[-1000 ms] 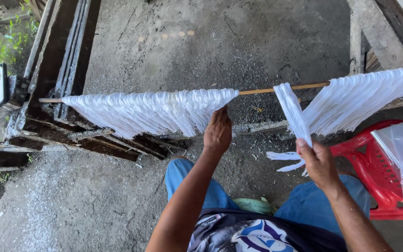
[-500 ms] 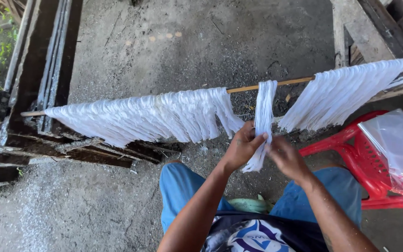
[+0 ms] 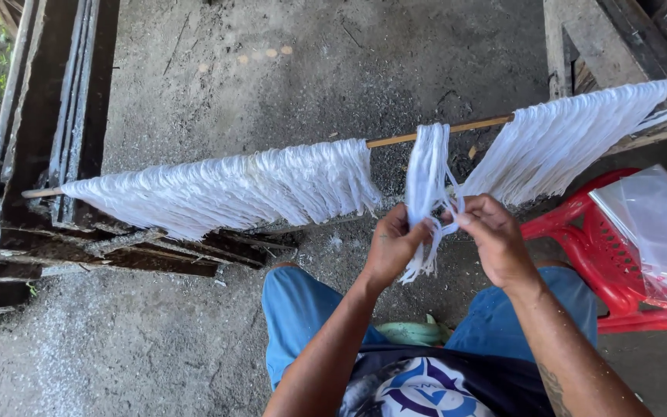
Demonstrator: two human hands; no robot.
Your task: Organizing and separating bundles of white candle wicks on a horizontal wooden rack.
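**Both hands pinching one bundle of white strips on the pole**

Right at the center of the frame, the left hand [image 3: 392, 245] and right hand [image 3: 494, 238] meet on a single narrow bundle of white strips [image 3: 428, 181] that hangs over a thin wooden pole [image 3: 441, 129]. Both hands are mostly closed, fingertips pinched onto the strips just below the middle of the bundle, thumbs on top. Loose ends dangle under the left hand. The hands sit close together, nearly touching.

So that bundle hangs alone in a gap on the pole. Left of it, a wide curtain of the same white strips [image 3: 225, 185] spreads toward the left edge; up and to the right, another batch [image 3: 573, 139] fans toward the upper right corner.

Further out: a red plastic chair [image 3: 580, 247] at the right edge with a clear plastic bag [image 3: 658, 224] on it, dark wooden beams [image 3: 48, 139] along the left side, and grey concrete floor [image 3: 272, 69] behind everything. Blue shorts [image 3: 303, 309] show at the bottom.
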